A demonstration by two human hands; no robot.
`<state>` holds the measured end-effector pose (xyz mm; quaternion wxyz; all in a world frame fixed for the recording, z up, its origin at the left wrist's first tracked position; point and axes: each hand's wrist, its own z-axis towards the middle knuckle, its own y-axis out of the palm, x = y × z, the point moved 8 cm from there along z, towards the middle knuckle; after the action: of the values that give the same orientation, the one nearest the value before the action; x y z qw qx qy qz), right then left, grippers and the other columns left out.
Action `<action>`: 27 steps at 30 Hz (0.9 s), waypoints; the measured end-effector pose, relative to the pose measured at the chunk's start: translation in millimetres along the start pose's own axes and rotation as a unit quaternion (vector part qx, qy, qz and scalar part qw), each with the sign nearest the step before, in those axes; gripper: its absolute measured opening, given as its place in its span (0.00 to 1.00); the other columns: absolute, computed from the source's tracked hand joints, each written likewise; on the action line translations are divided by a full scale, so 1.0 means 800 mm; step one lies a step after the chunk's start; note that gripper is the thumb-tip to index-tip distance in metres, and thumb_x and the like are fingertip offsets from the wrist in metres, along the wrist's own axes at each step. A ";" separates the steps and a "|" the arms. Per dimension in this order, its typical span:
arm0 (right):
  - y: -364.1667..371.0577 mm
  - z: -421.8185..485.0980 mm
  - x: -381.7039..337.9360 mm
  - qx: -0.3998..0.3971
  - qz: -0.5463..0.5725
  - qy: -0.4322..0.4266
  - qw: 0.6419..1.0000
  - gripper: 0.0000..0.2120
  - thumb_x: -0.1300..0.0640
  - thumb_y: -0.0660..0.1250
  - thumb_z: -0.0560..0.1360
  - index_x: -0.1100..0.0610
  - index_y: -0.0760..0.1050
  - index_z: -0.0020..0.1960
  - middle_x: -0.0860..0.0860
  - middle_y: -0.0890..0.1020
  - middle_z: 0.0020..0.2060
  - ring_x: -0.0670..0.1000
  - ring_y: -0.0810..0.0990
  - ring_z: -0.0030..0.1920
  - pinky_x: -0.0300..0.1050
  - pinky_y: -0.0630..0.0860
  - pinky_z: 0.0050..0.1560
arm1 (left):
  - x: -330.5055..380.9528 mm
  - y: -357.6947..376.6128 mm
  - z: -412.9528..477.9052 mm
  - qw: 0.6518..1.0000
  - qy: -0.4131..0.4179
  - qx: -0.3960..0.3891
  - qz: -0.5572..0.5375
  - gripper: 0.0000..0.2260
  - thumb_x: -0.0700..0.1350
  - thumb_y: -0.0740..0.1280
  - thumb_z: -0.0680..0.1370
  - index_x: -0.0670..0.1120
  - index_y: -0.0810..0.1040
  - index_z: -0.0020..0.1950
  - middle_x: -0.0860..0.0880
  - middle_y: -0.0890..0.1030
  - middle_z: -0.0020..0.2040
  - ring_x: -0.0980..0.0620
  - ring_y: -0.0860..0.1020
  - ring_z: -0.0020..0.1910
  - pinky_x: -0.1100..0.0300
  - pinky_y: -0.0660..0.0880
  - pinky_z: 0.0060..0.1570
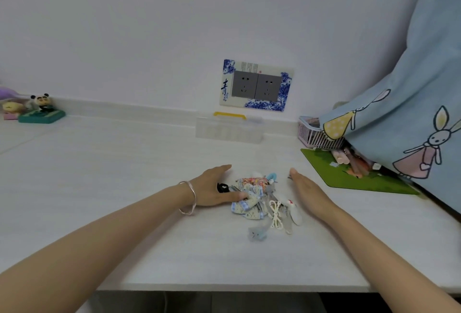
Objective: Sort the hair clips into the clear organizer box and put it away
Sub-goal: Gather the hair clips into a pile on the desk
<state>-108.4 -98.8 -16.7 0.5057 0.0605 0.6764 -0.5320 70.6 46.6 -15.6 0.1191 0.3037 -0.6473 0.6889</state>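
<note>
A heap of hair clips (259, 198) lies on the white desk (124, 200): fabric bow clips, a small black clip (222, 187), a white looped clip (275, 214), a blue-grey clip (257, 234). My left hand (214, 188) rests flat against the heap's left side, thumb touching the fabric bows. On the right side my right hand (309, 190) stands on edge, fingers straight, holding nothing. The clear organizer box (228, 130) with a yellow handle stands shut against the back wall, beyond the heap.
A pink basket (311, 135) and a green mat (349, 175) with small items sit at the right, under a blue rabbit-print curtain (399, 113). Panda and yellow figurines (41, 110) stand at the far left. A double wall socket (257, 85) is above the box.
</note>
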 end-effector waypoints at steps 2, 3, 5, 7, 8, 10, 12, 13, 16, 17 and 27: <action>0.018 -0.011 -0.015 -0.028 0.011 -0.015 0.999 0.27 0.41 0.46 0.79 0.55 0.62 0.72 0.49 0.66 0.72 0.48 0.61 0.73 0.36 0.53 0.66 | -0.005 -0.002 -0.008 1.000 -0.002 -0.008 -0.008 0.46 0.68 0.66 0.66 0.49 0.49 0.75 0.48 0.56 0.76 0.48 0.58 0.74 0.51 0.59 0.71; 0.027 -0.016 -0.021 -0.041 0.021 -0.019 0.999 0.27 0.41 0.46 0.79 0.54 0.62 0.72 0.47 0.67 0.71 0.46 0.62 0.72 0.36 0.53 0.66 | -0.008 -0.003 -0.013 1.000 -0.004 -0.011 -0.010 0.49 0.70 0.65 0.64 0.49 0.49 0.75 0.48 0.57 0.76 0.48 0.60 0.73 0.51 0.60 0.71; 0.042 -0.026 -0.032 -0.063 0.050 -0.024 0.997 0.26 0.40 0.45 0.79 0.51 0.65 0.71 0.43 0.70 0.64 0.43 0.65 0.67 0.35 0.55 0.64 | -0.012 -0.006 -0.022 1.000 -0.003 -0.014 -0.003 0.54 0.74 0.63 0.58 0.48 0.49 0.75 0.48 0.58 0.76 0.49 0.60 0.73 0.52 0.60 0.71; 0.055 -0.032 -0.041 -0.071 0.064 -0.036 0.995 0.26 0.38 0.46 0.78 0.49 0.67 0.69 0.41 0.70 0.63 0.42 0.67 0.65 0.39 0.60 0.66 | -0.014 -0.005 -0.028 1.000 0.002 -0.019 0.010 0.56 0.75 0.63 0.57 0.46 0.49 0.75 0.47 0.58 0.76 0.49 0.59 0.73 0.53 0.59 0.71; 0.062 -0.033 -0.046 -0.068 0.064 -0.047 0.994 0.26 0.37 0.46 0.78 0.48 0.68 0.68 0.42 0.72 0.64 0.44 0.69 0.66 0.43 0.62 0.68 | -0.013 -0.004 -0.031 1.000 0.005 -0.020 0.015 0.55 0.75 0.63 0.58 0.46 0.49 0.75 0.47 0.58 0.76 0.49 0.60 0.73 0.53 0.59 0.71; 0.075 -0.035 -0.056 -0.062 0.055 -0.069 0.994 0.26 0.36 0.47 0.77 0.48 0.69 0.67 0.45 0.75 0.64 0.46 0.71 0.65 0.49 0.64 0.69 | -0.008 0.002 -0.035 0.999 0.015 -0.020 0.023 0.54 0.74 0.63 0.59 0.46 0.49 0.75 0.48 0.59 0.75 0.50 0.60 0.73 0.54 0.59 0.71; 0.088 -0.036 -0.066 -0.067 0.042 -0.091 0.993 0.26 0.36 0.46 0.77 0.49 0.70 0.64 0.46 0.76 0.62 0.47 0.72 0.64 0.50 0.66 0.68 | 0.001 0.010 -0.038 0.999 0.032 -0.020 0.025 0.50 0.68 0.67 0.64 0.46 0.47 0.75 0.48 0.58 0.76 0.50 0.59 0.73 0.53 0.58 0.72; 0.091 -0.037 -0.071 -0.070 0.043 -0.096 0.992 0.24 0.38 0.47 0.78 0.49 0.70 0.64 0.47 0.75 0.62 0.48 0.72 0.65 0.49 0.65 0.68 | 0.004 0.012 -0.040 0.999 0.040 -0.020 0.022 0.49 0.64 0.69 0.66 0.46 0.46 0.75 0.49 0.56 0.76 0.50 0.57 0.74 0.53 0.57 0.72; 0.072 -0.031 -0.073 -0.043 0.071 -0.087 0.993 0.24 0.41 0.47 0.79 0.52 0.65 0.69 0.50 0.69 0.68 0.49 0.65 0.70 0.45 0.59 0.70 | 0.011 0.004 -0.046 0.998 0.054 -0.001 0.014 0.54 0.67 0.69 0.62 0.49 0.41 0.75 0.51 0.49 0.77 0.52 0.51 0.75 0.53 0.54 0.73; 0.060 -0.027 -0.070 -0.026 0.081 -0.076 0.993 0.25 0.41 0.47 0.79 0.53 0.63 0.71 0.50 0.66 0.71 0.49 0.63 0.71 0.43 0.56 0.70 | 0.012 0.000 -0.048 0.998 0.060 0.007 0.018 0.55 0.69 0.68 0.60 0.51 0.39 0.75 0.52 0.46 0.77 0.53 0.48 0.76 0.53 0.53 0.73; 0.076 -0.007 -0.074 -0.127 0.075 -0.044 0.988 0.31 0.35 0.43 0.77 0.50 0.71 0.67 0.51 0.73 0.67 0.49 0.70 0.67 0.45 0.60 0.70 | 0.028 0.027 -0.041 0.985 0.041 -0.002 0.168 0.57 0.77 0.63 0.53 0.60 0.38 0.73 0.52 0.40 0.77 0.43 0.40 0.75 0.40 0.49 0.72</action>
<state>-45.7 -41.8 -13.1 0.5770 0.0234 0.7093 -0.4043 32.7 70.0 -19.9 0.0290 0.1617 -0.6847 0.7101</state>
